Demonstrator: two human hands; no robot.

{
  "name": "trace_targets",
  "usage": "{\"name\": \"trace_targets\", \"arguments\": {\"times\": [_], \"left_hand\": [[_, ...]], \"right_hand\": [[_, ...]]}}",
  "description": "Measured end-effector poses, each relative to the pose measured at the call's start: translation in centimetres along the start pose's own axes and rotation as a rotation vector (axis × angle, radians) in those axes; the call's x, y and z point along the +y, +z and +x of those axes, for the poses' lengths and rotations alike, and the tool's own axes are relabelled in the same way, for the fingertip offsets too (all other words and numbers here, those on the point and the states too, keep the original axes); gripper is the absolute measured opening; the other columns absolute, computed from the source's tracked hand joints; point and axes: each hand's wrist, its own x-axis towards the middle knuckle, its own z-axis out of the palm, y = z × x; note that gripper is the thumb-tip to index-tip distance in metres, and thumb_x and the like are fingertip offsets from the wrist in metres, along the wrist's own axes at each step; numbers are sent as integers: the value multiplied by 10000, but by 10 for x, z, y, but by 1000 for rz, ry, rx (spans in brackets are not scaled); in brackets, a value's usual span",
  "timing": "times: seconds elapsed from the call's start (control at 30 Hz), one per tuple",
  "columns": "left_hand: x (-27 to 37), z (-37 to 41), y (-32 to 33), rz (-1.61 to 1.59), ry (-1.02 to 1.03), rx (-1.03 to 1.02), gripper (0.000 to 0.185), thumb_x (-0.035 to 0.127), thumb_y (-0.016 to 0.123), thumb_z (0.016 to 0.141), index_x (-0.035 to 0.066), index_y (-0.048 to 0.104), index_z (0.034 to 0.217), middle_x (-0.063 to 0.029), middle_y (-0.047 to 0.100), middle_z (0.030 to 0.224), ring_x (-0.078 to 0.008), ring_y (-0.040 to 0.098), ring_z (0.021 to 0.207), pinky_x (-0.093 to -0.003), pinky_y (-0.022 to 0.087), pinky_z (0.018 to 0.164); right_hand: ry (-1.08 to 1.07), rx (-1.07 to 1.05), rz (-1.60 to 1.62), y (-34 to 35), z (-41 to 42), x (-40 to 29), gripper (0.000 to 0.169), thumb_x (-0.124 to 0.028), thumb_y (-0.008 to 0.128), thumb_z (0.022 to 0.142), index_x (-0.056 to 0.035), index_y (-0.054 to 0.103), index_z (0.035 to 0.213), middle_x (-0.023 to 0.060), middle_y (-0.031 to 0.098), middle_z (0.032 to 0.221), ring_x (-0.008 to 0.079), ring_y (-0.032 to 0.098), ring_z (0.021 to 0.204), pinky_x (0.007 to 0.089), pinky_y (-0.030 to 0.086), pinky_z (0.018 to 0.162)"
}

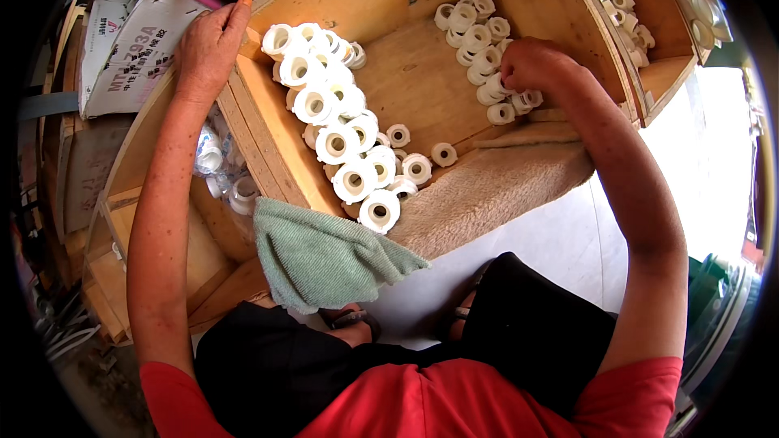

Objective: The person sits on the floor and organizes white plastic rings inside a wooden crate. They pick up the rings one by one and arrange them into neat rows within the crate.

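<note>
My left hand (213,42) rests at the far end of a wooden divider (261,128), with an orange tip on one finger; its other fingertips are hidden. Fingers curled, my right hand (538,64) reaches into the right side of an open wooden bin (414,67). It touches a heap of small white plastic pipe fittings (478,36), and the hand itself hides whether one is in its grasp. Along the bin's left wall, larger white flanged plastic fittings (338,143) are stacked in rows. A few smaller fittings (417,168) lie loose by the front edge.
A green cloth (328,255) and beige plush padding (499,182) cover the bin's front edge. Left of the divider, a compartment holds bagged white fittings (210,152). A printed cardboard box (137,48) stands at far left. More white fittings (614,0) fill a compartment at right.
</note>
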Motion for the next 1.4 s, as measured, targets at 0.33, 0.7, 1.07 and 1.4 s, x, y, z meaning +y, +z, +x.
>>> {"name": "trace_targets", "arguments": {"times": [0.33, 0.7, 1.07, 1.4], "left_hand": [[-4, 1, 3, 6, 9, 6, 530, 501, 468, 985, 20, 667, 1081, -192, 665, 923, -337, 620, 856, -380, 469, 789], [-4, -1, 7, -33, 61, 114, 494, 478, 462, 976, 30, 670, 955, -209, 631, 803, -390, 586, 810, -454, 457, 749], [-5, 0, 7, -37, 79, 103, 490, 472, 458, 977, 32, 664, 917, -204, 628, 792, -391, 583, 809, -462, 452, 741], [-4, 0, 6, -6, 44, 93, 499, 488, 456, 976, 40, 677, 962, -215, 643, 844, -399, 590, 844, -463, 459, 770]], "right_hand": [[-97, 228, 66, 0, 0, 6, 147, -126, 663, 743, -130, 723, 878, 100, 711, 913, 289, 675, 848, 399, 537, 749], [57, 137, -194, -7, -4, -9, 199, -112, 694, 779, -31, 726, 958, 150, 715, 978, 311, 697, 929, 394, 562, 794], [54, 97, -208, -5, -2, -12, 209, -85, 678, 776, -8, 717, 966, 158, 712, 1001, 315, 696, 942, 399, 567, 805], [48, 121, -192, -4, -1, -10, 213, -83, 662, 773, -9, 717, 964, 161, 712, 996, 312, 696, 934, 403, 564, 804]]}}
